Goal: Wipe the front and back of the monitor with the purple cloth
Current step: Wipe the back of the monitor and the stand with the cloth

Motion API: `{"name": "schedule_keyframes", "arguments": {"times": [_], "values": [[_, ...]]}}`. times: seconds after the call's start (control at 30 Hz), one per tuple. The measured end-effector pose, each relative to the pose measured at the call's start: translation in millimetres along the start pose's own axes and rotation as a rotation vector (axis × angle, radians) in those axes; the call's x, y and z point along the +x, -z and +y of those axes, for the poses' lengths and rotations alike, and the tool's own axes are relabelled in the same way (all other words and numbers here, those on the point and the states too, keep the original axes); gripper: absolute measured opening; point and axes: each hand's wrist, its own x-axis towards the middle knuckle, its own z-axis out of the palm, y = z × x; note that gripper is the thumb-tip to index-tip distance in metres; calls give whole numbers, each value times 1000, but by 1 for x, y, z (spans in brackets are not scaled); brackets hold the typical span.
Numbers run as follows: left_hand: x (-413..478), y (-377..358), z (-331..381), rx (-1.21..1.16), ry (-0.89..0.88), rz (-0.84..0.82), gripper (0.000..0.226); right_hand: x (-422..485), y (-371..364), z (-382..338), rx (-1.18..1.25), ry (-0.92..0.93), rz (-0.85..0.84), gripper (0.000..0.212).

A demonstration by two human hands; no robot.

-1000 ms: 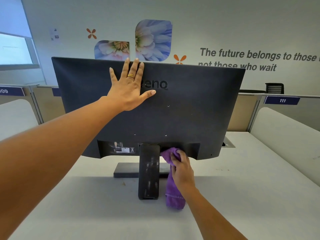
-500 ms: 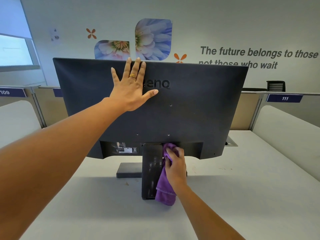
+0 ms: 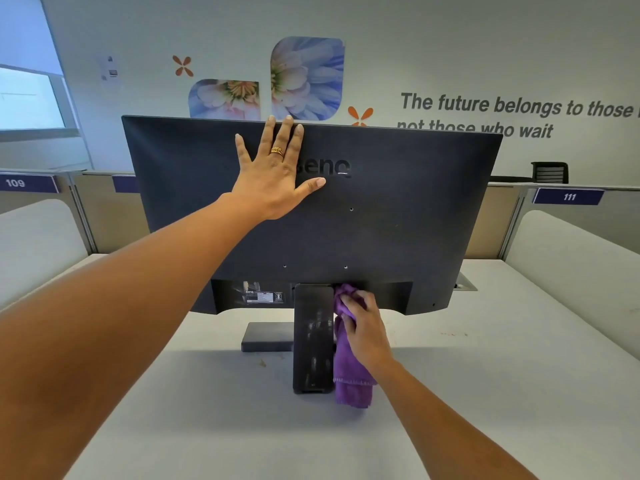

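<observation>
BenQ monitor, rear view. It stands on a white desk with its dark back casing toward the person; the screen side faces away and is hidden.

The purple cloth is bunched against the lower edge of the casing, just beside the stand neck. Its free end hangs down along the neck toward the desk; whether it touches the surface cannot be told.

The right hand grips the cloth with fingers curled over the wad. This probably keeps it packed as a pad that fits the narrow corner between casing and neck.

The left hand lies flat on the upper casing, fingers straight and spread, tips at the top edge, thumb out toward the logo. It holds nothing and likely braces the panel, so that the wiping pressure below neither tilts the screen nor shifts the stand base.

The step in hand appears to be the back's lower strip. The state of the front cannot be judged from here.
</observation>
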Motion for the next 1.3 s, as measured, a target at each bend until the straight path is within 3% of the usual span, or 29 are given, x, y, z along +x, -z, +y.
{"name": "schedule_keyframes", "arguments": {"times": [0.13,0.2,0.43,0.67,0.93,1.3], "values": [[0,-2,-1,2,2,10,84,-2,10,7,-95,53,-186,36],[0,-4,0,-8,2,17,83,-7,14,11,-133,55,-192,37],[-3,1,-14,41,-33,103,73,-28,18,10,0,19,141,31],[-18,-1,-56,32,91,186,66,-39,12,-35,75,140,372,27],[-30,0,-119,35,154,229,66,-33,-35,-113,112,265,249,40],[-30,1,-127,-74,92,177,74,0,-112,-167,-21,89,157,42]]}}
